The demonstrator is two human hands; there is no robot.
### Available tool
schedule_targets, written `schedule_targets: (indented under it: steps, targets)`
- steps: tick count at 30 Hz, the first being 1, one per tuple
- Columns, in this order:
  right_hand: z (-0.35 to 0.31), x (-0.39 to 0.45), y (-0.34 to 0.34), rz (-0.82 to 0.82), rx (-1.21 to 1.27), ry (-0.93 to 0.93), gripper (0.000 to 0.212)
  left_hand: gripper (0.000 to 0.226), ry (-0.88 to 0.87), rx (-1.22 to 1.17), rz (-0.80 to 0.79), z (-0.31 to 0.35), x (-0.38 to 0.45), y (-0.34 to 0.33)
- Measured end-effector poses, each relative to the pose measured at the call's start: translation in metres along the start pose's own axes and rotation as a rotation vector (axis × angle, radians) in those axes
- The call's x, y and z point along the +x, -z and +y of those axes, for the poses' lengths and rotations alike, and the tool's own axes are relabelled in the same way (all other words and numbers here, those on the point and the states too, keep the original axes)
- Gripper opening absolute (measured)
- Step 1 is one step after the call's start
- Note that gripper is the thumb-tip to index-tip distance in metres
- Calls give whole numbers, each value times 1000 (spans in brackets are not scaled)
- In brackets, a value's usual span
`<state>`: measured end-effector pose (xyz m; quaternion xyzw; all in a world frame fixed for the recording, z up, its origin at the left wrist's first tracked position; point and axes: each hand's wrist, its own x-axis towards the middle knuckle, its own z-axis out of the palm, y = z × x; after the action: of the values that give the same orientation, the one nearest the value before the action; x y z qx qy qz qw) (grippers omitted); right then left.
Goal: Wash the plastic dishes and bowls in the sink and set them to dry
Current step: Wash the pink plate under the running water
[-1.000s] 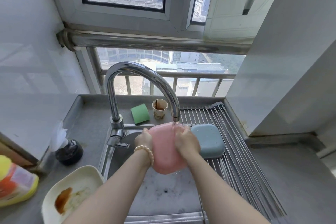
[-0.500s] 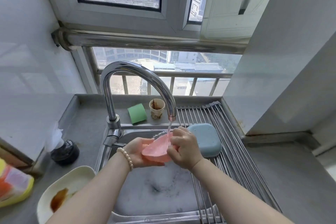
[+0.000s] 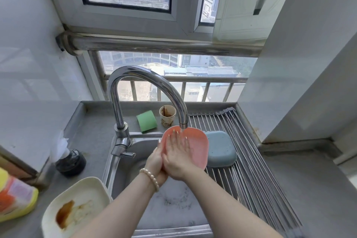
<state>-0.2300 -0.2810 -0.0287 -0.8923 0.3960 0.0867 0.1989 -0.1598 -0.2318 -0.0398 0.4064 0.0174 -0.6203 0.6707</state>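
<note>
The left hand (image 3: 154,162) lies mostly behind the pink dish (image 3: 195,146) and the right hand (image 3: 176,155), so its grip cannot be read. The dish covers the near left part of the blue dish (image 3: 221,149). The yellow bottle (image 3: 16,198) runs off the left edge, its label blurred. The stained white dish (image 3: 77,210) is cut off at the bottom edge. The print on the paper cup (image 3: 167,115) is too small to read.

Pink dish (image 3: 195,146) showing salmon-pink under chrome faucet (image 3: 146,81). Blue-grey dish (image 3: 220,149) lying pale teal on silver rack (image 3: 251,160). White dish (image 3: 77,206) carrying brown sauce stain. Green sponge (image 3: 146,123) sitting bright green; paper cup (image 3: 167,115) showing brown streaks. Bottle (image 3: 15,197) glowing yellow, orange label. Bracelet (image 3: 149,178) showing pearl white.
</note>
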Motion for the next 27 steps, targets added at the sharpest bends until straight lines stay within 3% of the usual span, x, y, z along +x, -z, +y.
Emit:
schedule_targets:
  steps: [4, 10, 14, 15, 17, 19, 20, 23, 24, 27]
  targets:
    - [-3, 3, -5, -87, 128, 120, 75, 55, 87, -40, -54, 13, 7, 14]
    - [-6, -21, -4, -154, 154, 330, 58, 79, 49, 214, 181, 28, 20, 22]
    - [22, -40, -7, -208, 143, 340, 49, 53, -169, 527, 322, 46, 20, 24]
    - [28, -41, -7, -203, 83, 322, 52, 48, -214, 611, 364, 48, 15, 21]
    - [36, -41, 0, -158, -61, 317, 82, 43, -218, 724, 426, 47, 18, 26]
    - [43, -36, 4, -61, -96, 284, 107, 47, -107, 693, 466, 42, 24, 38]
    - [45, -34, 6, -2, -73, 247, 106, 47, -36, 624, 467, 38, 24, 41]
    - [39, -29, 11, 105, 202, 89, 55, 45, 55, 408, 450, 25, 19, 41]
    - [34, -28, 12, 126, 388, 54, 50, 43, 59, 349, 433, 19, 18, 40]
    - [21, -27, 19, 178, 828, -64, 78, 30, -28, 343, 443, -1, 15, 39]
